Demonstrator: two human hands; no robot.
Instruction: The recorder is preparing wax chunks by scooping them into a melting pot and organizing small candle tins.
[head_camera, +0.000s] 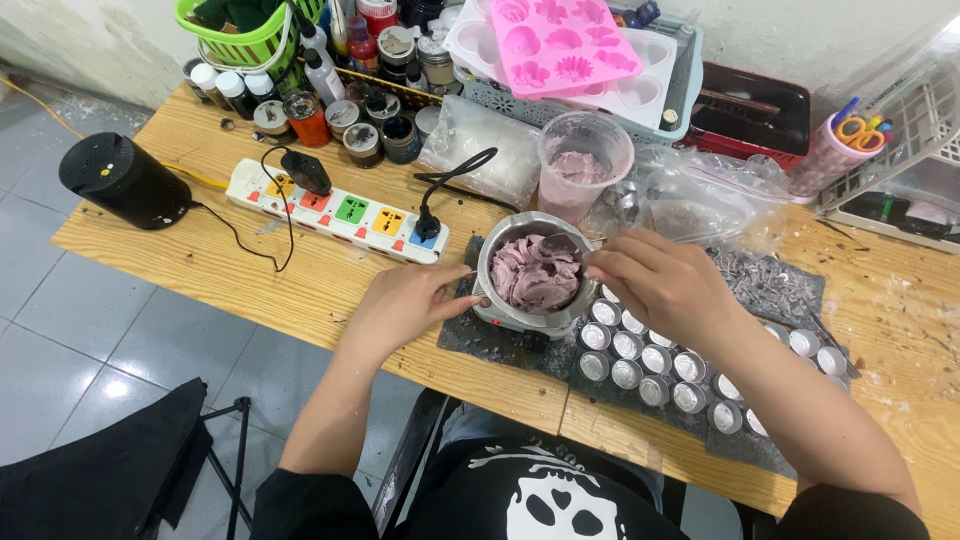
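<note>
The person's left hand (405, 305) rests on the wooden table (250, 270) with its fingertips touching the left side of a round silver metal pot (530, 275), which holds lumps of pale mauve wax-like material (535, 275). The fingers lie loosely curved against the pot wall and do not close around anything. The right hand (660, 285) is pinched on the handle of a small metal spoon (562, 247), whose bowl lies in the mauve mass near the back rim of the pot. The pot stands on a dark grey mat (470, 335) near the front edge of the table. Just to the right of the pot, partly under the right hand, there are rows of small round silver tin cups (640, 360) on the same mat. Behind the pot stands a clear plastic cup (585, 160) with mauve residue inside. To the left lies a white power strip with coloured sockets (335, 210), and a black plug (428, 225) sits in it. A pink silicone mould (565, 45) lies on a basket at the back.
</note>
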